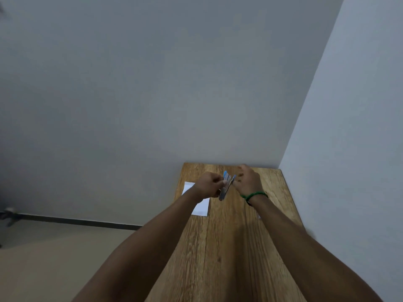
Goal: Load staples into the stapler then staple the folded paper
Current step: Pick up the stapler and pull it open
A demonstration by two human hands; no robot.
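Observation:
A small blue and silver stapler (226,185) is held up above the wooden table (229,247), its top swung open into a fan of metal parts. My left hand (208,185) grips its left side with closed fingers. My right hand (247,178), with a green band at the wrist, touches the stapler's right side with curled fingers; whether it holds staples is too small to tell. The folded white paper (200,207) lies flat on the table's left part, partly hidden under my left forearm.
The table stands in a corner, with grey walls (349,105) at its far edge and along its right side. Its left edge drops to a beige floor (54,258). A small pale object (258,215) shows beside my right forearm.

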